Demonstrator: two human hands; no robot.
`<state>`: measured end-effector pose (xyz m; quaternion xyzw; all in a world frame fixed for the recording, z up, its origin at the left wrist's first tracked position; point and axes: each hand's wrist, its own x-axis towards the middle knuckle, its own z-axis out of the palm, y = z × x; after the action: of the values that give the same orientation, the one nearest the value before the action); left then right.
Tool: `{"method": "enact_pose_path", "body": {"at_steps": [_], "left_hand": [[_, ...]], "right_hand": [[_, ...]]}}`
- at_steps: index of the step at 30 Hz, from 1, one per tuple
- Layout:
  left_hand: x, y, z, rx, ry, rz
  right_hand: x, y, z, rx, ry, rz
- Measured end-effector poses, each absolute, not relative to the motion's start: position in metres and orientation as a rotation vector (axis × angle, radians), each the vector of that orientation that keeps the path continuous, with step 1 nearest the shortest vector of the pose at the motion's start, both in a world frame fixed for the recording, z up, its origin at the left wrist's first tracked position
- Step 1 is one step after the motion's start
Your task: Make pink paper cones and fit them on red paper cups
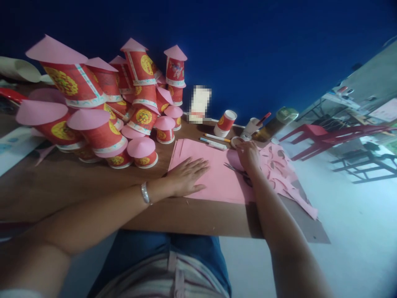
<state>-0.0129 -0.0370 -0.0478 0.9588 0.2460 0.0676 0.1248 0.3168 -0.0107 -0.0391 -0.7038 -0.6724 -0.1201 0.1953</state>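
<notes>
My left hand [189,176] lies flat with fingers stretched on a stack of pink paper sheets [214,182]. Over the stack's far right corner, my right hand [248,155] has its fingers curled at a pale ring that looks like a roll of tape [237,141]; the fingertips are partly hidden. Dark-handled scissors [235,168] rest on the sheets beside the right wrist. Beyond the paper lie a marker with a yellow end [217,138] and a whitish pen [213,143].
Red paper-cup lanterns with pink cone roofs [144,118] are piled at the left. Toward the back stand a red-and-white cup [226,123], a pen cup [252,126] and a bottle [276,124]. Pink paper scraps [285,178] cover the table's right end. Red plastic stools [325,136] stand beyond.
</notes>
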Motion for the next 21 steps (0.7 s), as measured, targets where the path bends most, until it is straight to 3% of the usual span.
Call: {"method": "enact_pose_path", "body": {"at_steps": [7, 10, 15, 21], "left_hand": [[-0.013, -0.036, -0.046, 2.668, 0.678, 0.226], [-0.014, -0.028, -0.043, 2.424, 0.641, 0.43], [-0.018, -0.006, -0.041, 1.52, 0.666, 0.955], [-0.021, -0.002, -0.032, 1.243, 0.784, 1.09]], "right_hand": [[0.304, -0.026, -0.021, -1.752, -1.79, -0.432], [0.289, -0.036, -0.01, -1.611, -1.845, -0.39], [0.25, -0.056, 0.008, -1.272, -2.022, -0.211], [0.199, -0.079, 0.01, -0.849, -2.395, 0.142]]}}
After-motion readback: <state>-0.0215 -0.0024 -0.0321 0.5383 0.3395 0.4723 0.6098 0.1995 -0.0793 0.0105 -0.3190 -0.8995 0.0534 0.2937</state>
